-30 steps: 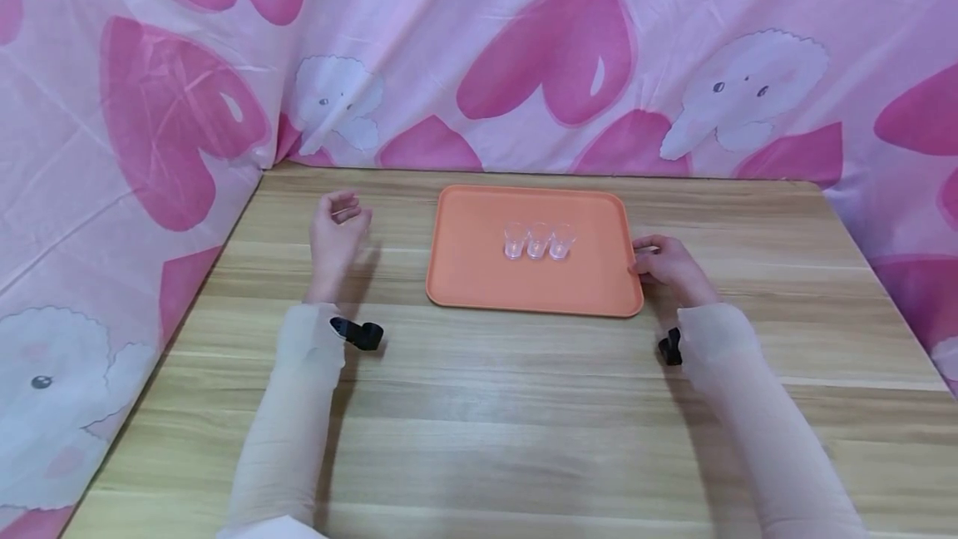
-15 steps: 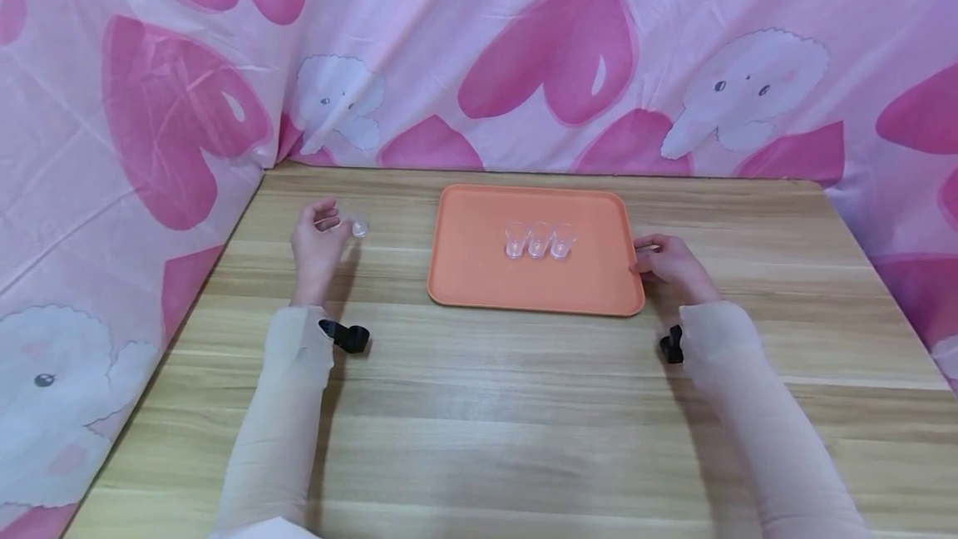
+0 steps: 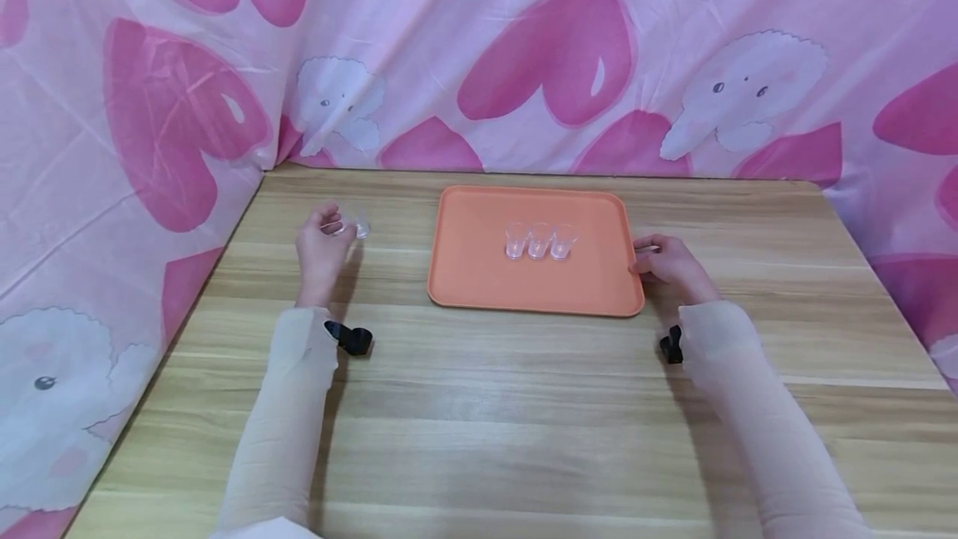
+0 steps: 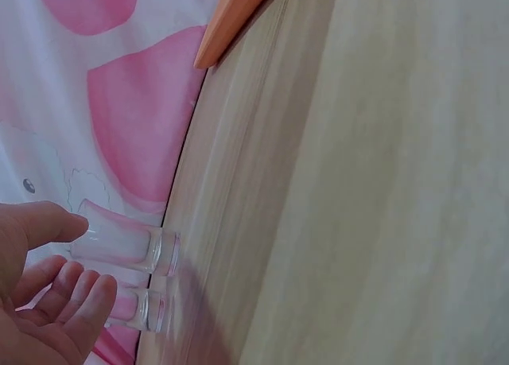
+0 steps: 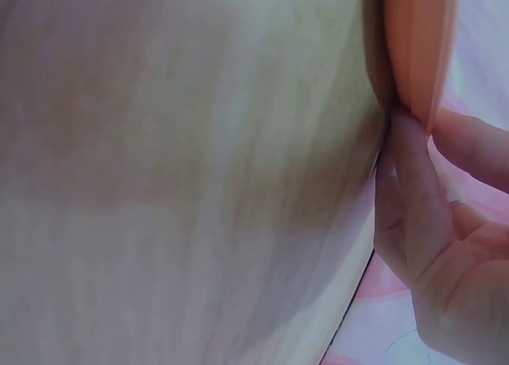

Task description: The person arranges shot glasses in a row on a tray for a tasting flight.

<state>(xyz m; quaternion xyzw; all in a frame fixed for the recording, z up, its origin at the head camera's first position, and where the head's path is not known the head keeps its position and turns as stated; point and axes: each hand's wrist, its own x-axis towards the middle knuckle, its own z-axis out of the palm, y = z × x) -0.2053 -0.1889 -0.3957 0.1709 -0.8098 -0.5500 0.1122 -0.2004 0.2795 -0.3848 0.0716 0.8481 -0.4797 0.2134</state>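
"Left?"

"My left hand (image 3: 320,246): thumb and loosely bent fingers parted, towards the far left of the tabletop (image 3: 464,422). Left wrist view: a near clear cup (image 4: 119,242), upright, at my thumb tip; a far clear cup (image 4: 145,309), upright, just beyond. Whether I touch either, I cannot tell. Head view: a faint clear base beside the thumb."

"Right?"

"My right hand (image 3: 669,263), pinching the edge of an orange tray (image 3: 479,281). Right wrist view: thumb and fingertip either side of the rim."

"On the tray?"

"Three clear cups (image 3: 536,249), upright, in a row; head view only."
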